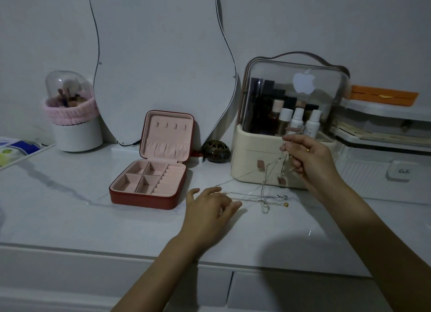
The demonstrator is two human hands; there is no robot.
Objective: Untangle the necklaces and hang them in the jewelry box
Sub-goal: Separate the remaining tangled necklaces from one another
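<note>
Progress: the necklaces (pixel 263 196) were not yet untangled; their chains crossed on the marble tabletop (pixel 70 209), and none hung in the jewelry box.
Left hand (pixel 210 212): near edge, fingers loosely spread, apparently resting on chain ends, gripping nothing.
Right hand (pixel 307 159): raised farther back, fingertips pinching a chain, lifting a strand off the pile.
Jewelry box (pixel 151 183): open left of the hands, lid hooks (pixel 171 126) bare.
Remaining: separate each chain, hang all.

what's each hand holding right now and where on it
The right hand pinches the tangled necklaces by the chains' upper ends, lifting them while the pendants lie on the tabletop. The left hand rests on the chains' other ends, gripping nothing.
</note>
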